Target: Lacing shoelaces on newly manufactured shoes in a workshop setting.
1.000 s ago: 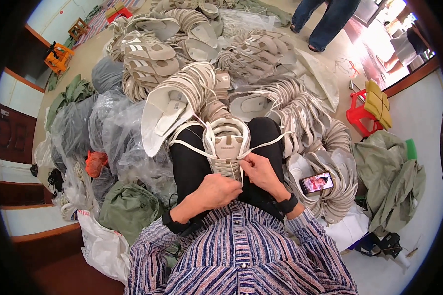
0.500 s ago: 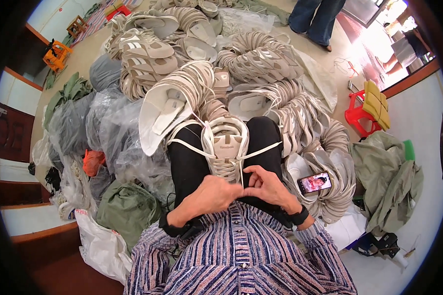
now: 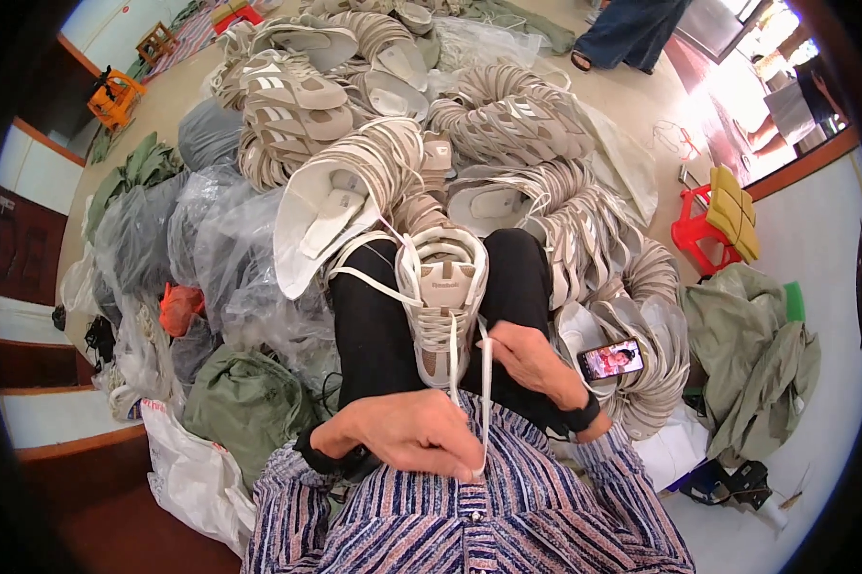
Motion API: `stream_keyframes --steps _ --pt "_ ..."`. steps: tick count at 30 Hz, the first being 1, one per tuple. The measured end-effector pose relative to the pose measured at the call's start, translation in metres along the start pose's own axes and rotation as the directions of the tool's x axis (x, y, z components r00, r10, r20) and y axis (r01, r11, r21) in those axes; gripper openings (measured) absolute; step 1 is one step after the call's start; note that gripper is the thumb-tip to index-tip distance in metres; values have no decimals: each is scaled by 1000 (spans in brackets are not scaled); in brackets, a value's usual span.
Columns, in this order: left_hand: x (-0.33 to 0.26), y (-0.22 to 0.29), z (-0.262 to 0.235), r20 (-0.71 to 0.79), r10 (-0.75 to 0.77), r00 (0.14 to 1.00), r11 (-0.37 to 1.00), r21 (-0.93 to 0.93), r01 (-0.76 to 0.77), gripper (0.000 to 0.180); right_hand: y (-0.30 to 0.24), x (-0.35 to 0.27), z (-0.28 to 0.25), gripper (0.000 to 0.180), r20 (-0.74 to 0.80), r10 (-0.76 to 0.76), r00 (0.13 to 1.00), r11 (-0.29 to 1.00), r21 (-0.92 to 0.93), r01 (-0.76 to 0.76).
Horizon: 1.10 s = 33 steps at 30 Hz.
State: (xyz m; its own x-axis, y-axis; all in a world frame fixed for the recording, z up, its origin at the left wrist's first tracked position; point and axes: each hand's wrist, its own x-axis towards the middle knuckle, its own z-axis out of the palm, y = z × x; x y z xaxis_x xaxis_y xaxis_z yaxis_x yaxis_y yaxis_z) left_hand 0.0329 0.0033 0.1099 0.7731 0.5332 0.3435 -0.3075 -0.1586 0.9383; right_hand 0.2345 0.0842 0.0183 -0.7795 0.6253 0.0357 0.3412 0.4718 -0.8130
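Observation:
A beige and white shoe upper [image 3: 442, 297] lies on my lap between my black-trousered knees. My left hand [image 3: 407, 432] is close to my chest and pinches the end of a white lace [image 3: 485, 383] that runs taut up to the shoe. At the shoe's lower right side, my right hand [image 3: 536, 362] has its fingers curled against the shoe and the lace. Another white lace end [image 3: 364, 279] trails off the shoe to the left over my knee.
Stacks of beige shoe uppers [image 3: 508, 124] fan out ahead and to the right. Clear plastic bags [image 3: 221, 258] and a green bag [image 3: 244, 402] sit at left. A phone [image 3: 610, 360] rests on uppers at right. A red stool [image 3: 701, 239] and a person's legs [image 3: 632, 33] stand beyond.
My left hand has pulled back toward my chest, drawing the lace out long and tight. My right hand has shifted to the shoe's right side.

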Motion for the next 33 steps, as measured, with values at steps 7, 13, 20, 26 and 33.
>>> stream_keyframes --steps 7,13,20,26,33 --pt "-22 -22 -12 -492 -314 812 743 405 533 21 -7 -67 -13 35 156 317 936 936 -211 -281" --pt "-38 -75 -25 -816 9 579 348 545 763 20 -28 -37 -32 23 -271 462 844 843 -161 -513" --pt "-30 -91 -19 -792 42 609 -36 608 793 12 -42 2 2 25 -114 252 961 960 -95 -263" --pt "-16 -84 -4 -827 -144 544 0 550 835 9 -31 30 18 20 -150 216 965 976 37 -213" --pt "-38 -100 27 -875 -254 413 428 281 859 27 -27 68 29 21 6 138 990 990 -10 -138"
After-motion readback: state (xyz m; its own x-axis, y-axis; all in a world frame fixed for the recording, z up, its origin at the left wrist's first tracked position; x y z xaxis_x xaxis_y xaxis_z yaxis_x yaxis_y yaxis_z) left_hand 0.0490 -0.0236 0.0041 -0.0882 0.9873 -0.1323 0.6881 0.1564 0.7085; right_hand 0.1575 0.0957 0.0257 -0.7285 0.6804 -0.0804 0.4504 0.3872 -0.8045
